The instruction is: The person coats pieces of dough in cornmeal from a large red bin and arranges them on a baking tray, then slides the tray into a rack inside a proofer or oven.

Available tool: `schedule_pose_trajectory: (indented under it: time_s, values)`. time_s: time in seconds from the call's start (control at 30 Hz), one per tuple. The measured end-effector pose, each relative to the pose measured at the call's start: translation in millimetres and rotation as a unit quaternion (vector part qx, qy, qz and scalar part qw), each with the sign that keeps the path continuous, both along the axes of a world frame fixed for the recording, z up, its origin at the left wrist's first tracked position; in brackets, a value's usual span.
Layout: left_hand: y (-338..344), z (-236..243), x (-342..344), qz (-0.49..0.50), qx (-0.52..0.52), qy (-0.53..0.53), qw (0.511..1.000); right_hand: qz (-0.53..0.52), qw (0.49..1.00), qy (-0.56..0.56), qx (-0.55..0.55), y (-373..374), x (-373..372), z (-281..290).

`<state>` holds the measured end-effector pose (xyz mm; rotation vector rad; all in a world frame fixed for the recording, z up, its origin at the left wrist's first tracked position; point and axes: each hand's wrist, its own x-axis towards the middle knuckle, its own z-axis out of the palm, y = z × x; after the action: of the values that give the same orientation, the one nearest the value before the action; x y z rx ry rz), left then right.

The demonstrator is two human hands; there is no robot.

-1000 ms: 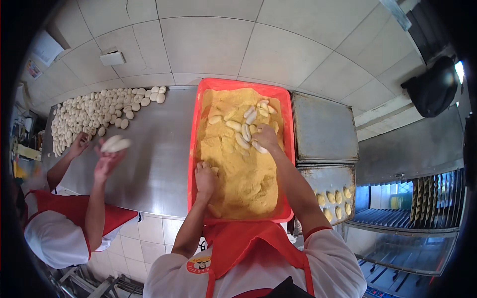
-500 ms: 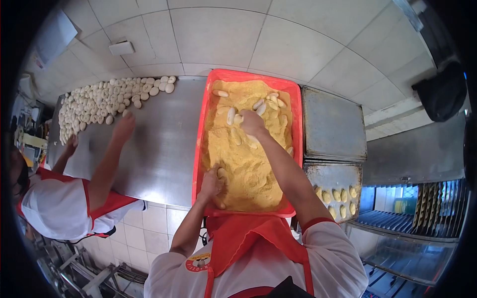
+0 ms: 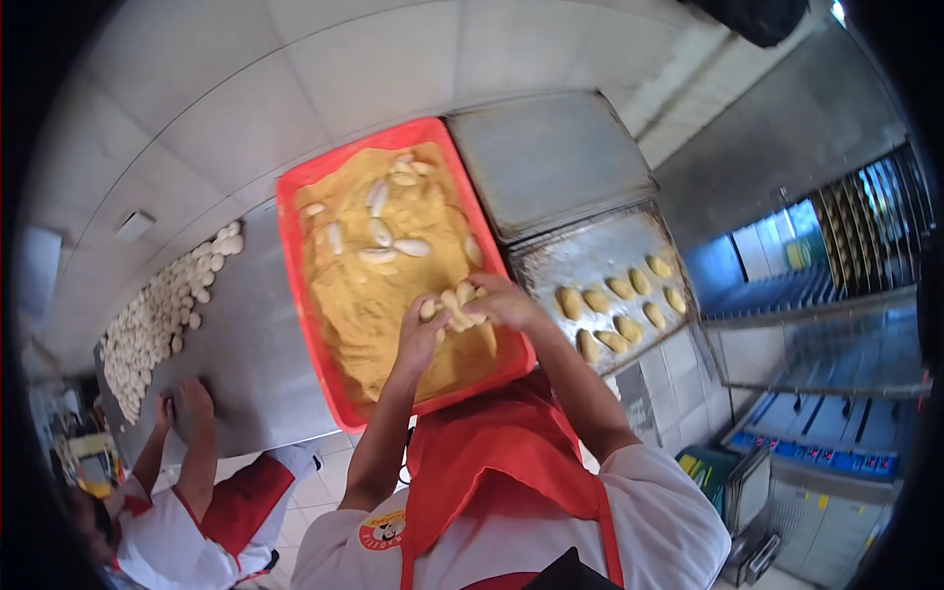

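Over the near part of a red tub [image 3: 296,258] of yellow crumbs [image 3: 346,295], my left hand [image 3: 421,329] and my right hand [image 3: 503,303] are cupped close together. Between them they hold a cluster of crumb-dusted dough pieces [image 3: 460,307]; my fingers are curled round these and partly hidden. Farther back in the tub, several pale oval dough pieces [image 3: 381,233] lie on the crumbs. To the right, a metal baking tray [image 3: 551,264] carries spaced rows of yellow-coated dough pieces [image 3: 619,287].
Behind that tray lies another metal tray [image 3: 551,162]. A steel table [image 3: 265,324] on the left bears a large heap of white dough balls [image 3: 162,315], with a co-worker's hands [image 3: 192,395] near it. A rack with trays [image 3: 865,231] stands at the far right.
My view has turned right. My hands, apart in the tub before, have come together near its front right with several dough pieces gathered between them. More of the right-hand tray shows.
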<state>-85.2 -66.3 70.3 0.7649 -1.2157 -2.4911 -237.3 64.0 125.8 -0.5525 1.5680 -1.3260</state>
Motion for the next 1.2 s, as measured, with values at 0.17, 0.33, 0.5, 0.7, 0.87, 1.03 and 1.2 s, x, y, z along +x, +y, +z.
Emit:
schedule_pose_trajectory:
  time_s: [0.17,0.33,0.5,0.7,0.87,1.03,1.2]
  values:
    - [68,28,-115,-0.115,-0.186,-0.026,0.975,-0.094,0.989,0.099,0.061,93,-96,42]
    - [116,-25,-190,-0.098,-0.595,-0.097,0.792,-0.020,0.905,0.374,0.200,152,-195,-60]
    - [170,40,-233,-0.169,-0.670,-0.204,0.694,-0.003,0.877,0.427,0.219,193,-246,-81]
    - [191,10,-272,-0.232,-0.649,-0.271,0.672,-0.059,0.918,0.373,0.117,232,-287,-68]
    - [250,25,-342,-0.042,-0.047,-0.064,0.996,-0.230,0.968,0.026,-0.093,264,-297,-33]
    - [277,32,-375,-0.187,-0.459,-0.067,0.866,-0.218,0.974,0.017,-0.058,301,-332,-38]
    - [284,23,-372,-0.194,-0.759,-0.162,0.600,-0.224,0.963,0.148,-0.004,305,-349,-52]
